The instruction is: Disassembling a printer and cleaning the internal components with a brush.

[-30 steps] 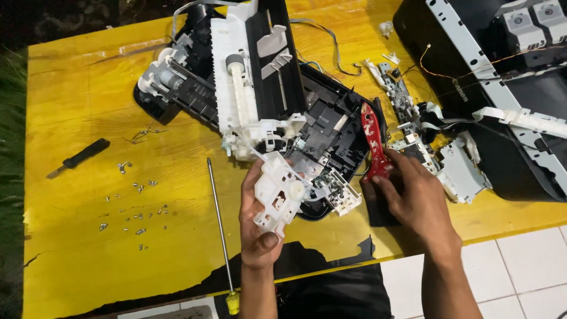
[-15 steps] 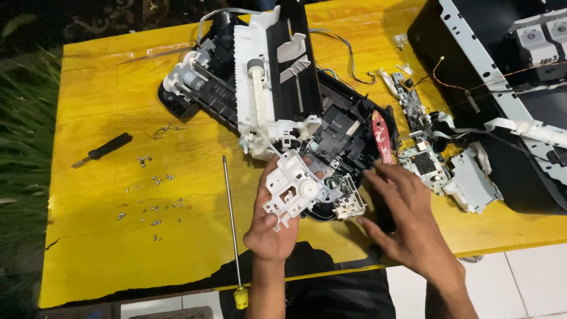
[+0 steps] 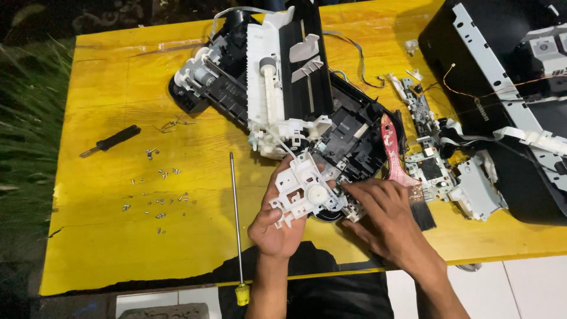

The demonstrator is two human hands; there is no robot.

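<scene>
My left hand holds a white plastic gear bracket up from below, at the near end of a taken-apart black and white printer mechanism. My right hand lies just to the right of it. Its fingertips reach left and touch the bracket's right edge and the small parts beside it. A red-handled brush rests past my right hand, its black bristles partly hidden by the fingers.
A long screwdriver with a yellow handle lies left of my left hand. Several loose screws and a short black screwdriver sit on the yellow table. Circuit boards and a black printer casing are at the right.
My right hand has moved left from the red brush toward the white bracket and now touches it. The left hand keeps hold of the bracket. The camera view has shifted.
</scene>
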